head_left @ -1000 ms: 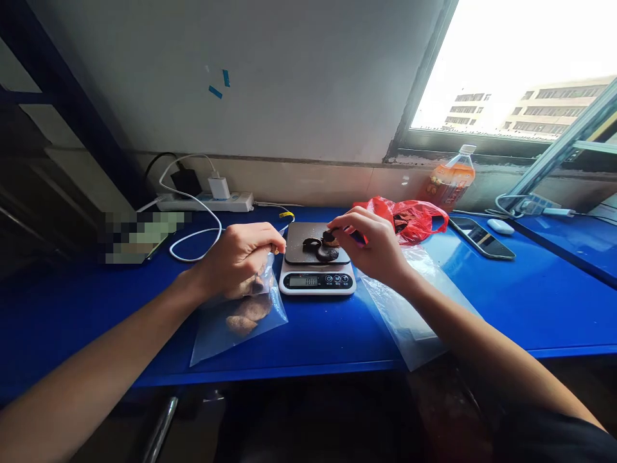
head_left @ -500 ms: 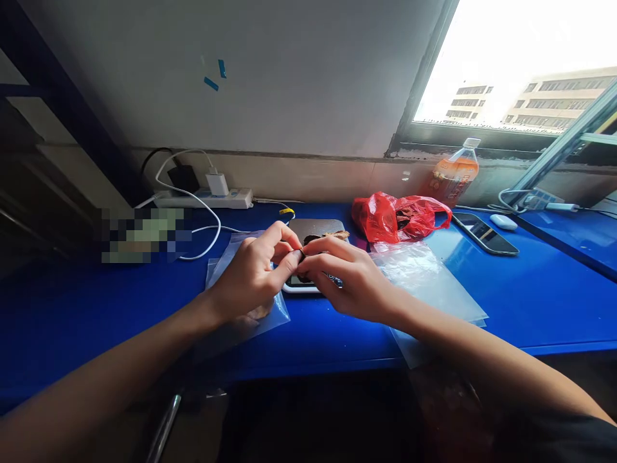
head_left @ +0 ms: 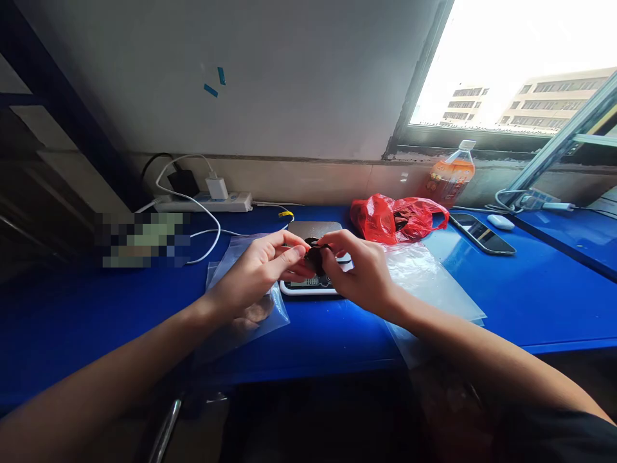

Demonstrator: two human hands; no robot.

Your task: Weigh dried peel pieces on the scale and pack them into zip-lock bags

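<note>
Power strip [head_left: 205, 203] lies along the wall at left, a white charger [head_left: 216, 188] plugged in. Nearer, a clear bag [head_left: 278, 310] of brown lumps rests on the blue surface [head_left: 332, 334], partly hidden by the left hand [head_left: 263, 267]. That hand's grip is pinched on a dark piece [head_left: 317, 260], which is in front of the scale [head_left: 321, 227] in view. The right hand's [head_left: 360, 270] grip is closed on its other side. Further right come a red bag [head_left: 376, 217], flat clear bags [head_left: 450, 286], a bottle [head_left: 452, 177] and a phone [head_left: 482, 233].
</note>
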